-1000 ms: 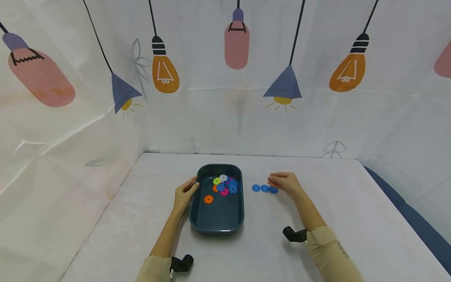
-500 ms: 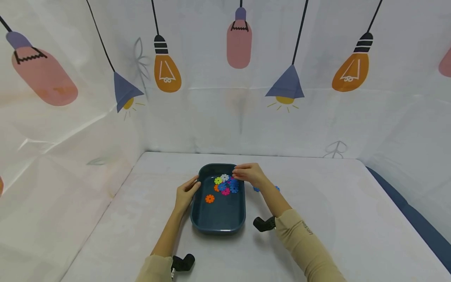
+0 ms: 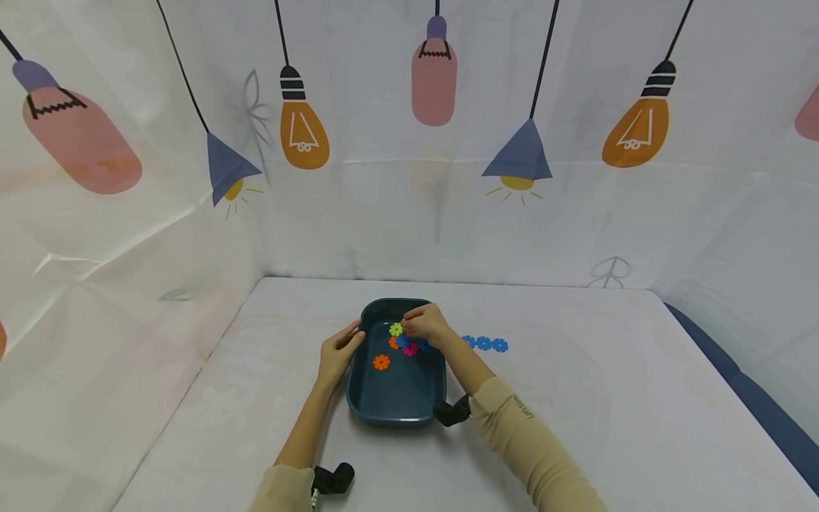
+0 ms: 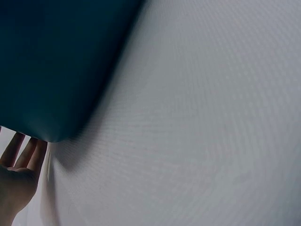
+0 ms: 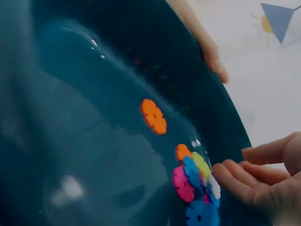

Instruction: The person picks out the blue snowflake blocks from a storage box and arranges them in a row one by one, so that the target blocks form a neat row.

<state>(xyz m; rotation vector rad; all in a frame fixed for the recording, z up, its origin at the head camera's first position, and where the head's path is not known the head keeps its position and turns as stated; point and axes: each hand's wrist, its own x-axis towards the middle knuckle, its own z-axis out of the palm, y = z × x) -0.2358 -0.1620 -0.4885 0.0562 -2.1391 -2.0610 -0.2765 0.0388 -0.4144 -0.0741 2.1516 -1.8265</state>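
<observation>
A dark teal tray (image 3: pixel 392 398) lies on the white table. My left hand (image 3: pixel 335 353) grips its left rim; the thumb (image 5: pixel 216 68) shows over the edge in the right wrist view, and in the left wrist view the other fingers (image 4: pixel 36 157) meet the tray's outer side. My right hand (image 3: pixel 427 324) is inside the tray over a small pile of snowflake-shaped plastic discs. Its fingertips are right at a white disc (image 5: pixel 215 187), with thumb and fingers apart. Blue (image 5: pixel 201 214), pink (image 5: pixel 182 184) and yellow (image 3: pixel 396 329) discs make up the pile, partly hidden by that hand.
A lone orange disc (image 3: pixel 381 363) lies left of the pile in the tray. On the table right of the tray, three blue discs (image 3: pixel 484 343) form a row. White cloth walls (image 3: pixel 397 213) printed with lamps rise behind and beside the table.
My right hand has moved left from the row of blue discs, over the tray's right rim, to the pile inside. The left hand stays on the tray.
</observation>
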